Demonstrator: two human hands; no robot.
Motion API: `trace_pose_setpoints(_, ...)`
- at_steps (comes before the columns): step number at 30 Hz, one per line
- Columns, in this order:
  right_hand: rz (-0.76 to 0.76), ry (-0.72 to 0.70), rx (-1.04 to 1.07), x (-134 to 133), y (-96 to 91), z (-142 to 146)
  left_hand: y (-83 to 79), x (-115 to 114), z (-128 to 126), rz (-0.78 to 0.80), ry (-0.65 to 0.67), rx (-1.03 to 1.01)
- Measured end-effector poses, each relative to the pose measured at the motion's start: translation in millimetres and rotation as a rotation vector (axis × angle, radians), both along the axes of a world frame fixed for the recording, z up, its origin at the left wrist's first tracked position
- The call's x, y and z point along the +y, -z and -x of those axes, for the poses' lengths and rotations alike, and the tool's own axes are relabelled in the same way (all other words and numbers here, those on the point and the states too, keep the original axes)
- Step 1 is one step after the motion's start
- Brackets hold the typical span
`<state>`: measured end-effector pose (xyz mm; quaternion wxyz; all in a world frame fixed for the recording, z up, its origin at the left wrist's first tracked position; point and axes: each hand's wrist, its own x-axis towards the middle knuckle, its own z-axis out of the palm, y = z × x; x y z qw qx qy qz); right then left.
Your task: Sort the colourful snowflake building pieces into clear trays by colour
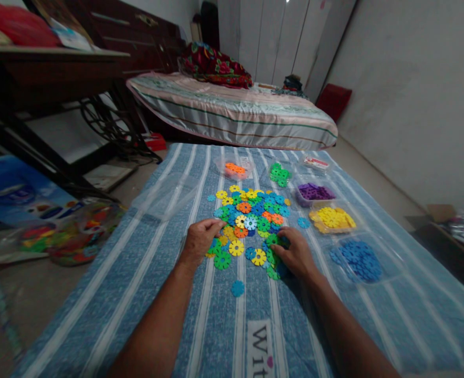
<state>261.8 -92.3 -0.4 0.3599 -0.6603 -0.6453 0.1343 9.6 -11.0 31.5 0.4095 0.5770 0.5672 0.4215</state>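
Basically, tubs crowd mid-R of frame: blue tub (pixel 390 261), yellow tub (pixel 336 230), purple tub (pixel 318 202); orange batch (pixel 234 169) & green batch (pixel 280 176) upper ctr. Clear plastic (pixel 169 195) mid-L. Cloth (pixel 212 331) ends upper ctr, near bed (pixel 232 115); L edge runs to lower L. Room: bottom ctr, w/ lone blue disc (pixel 238 288).

Disc pile (pixel 250 223) mid-frame, betw. hands. L hand (pixel 199 240): thumb & index tips together at pile's L edge; can't tell if gripping. R hand (pixel 296 250): thumb & index apart, at pile's R edge, by green discs (pixel 271 257); grip unclear.

letters "wit" (pixel 260 344) on striped cloth (pixel 216 336)
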Motion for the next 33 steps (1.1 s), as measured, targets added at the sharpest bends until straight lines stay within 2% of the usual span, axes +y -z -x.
trace_pose_setpoints(7, -0.005, 0.007, 0.204, -3.2, -3.5, 1.1, 1.6, 0.5, -0.5, 0.014, 0.012, -0.047)
trace_pose_setpoints(11, -0.014, 0.021, 0.357, -6.1, -12.5, 4.2, 2.7, 1.4, 0.0, 0.024, 0.007, -0.052)
trace_pose_setpoints(15, -0.055, 0.003, 0.416, -6.3, -24.4, 6.8, 1.1, 0.9, 0.7, 0.014, 0.006, -0.037)
trace_pose_setpoints(21, 0.146, -0.008, 0.474, 3.5, -28.9, 11.4, 1.0, 1.5, 2.1, 0.016, 0.008, -0.024)
trace_pose_setpoints(24, 0.230, 0.037, 0.519, 26.4, -33.7, 9.4, 3.0, 2.4, 3.3, 0.022, 0.010, -0.025)
trace_pose_setpoints(26, 0.248, 0.103, 0.615, 52.4, -45.5, 3.3, 3.3, 2.3, 3.9, 0.026, 0.015, -0.019)
trace_pose_setpoints(30, 0.075, 0.275, 0.976, 111.6, -81.2, -16.2, 1.2, 0.8, 3.9, 0.021, 0.008, -0.017)
trace_pose_setpoints(33, 0.038, 0.337, 1.014, 133.1, -91.3, -23.6, -0.1, 0.2, 4.0, 0.009, 0.003, -0.014)
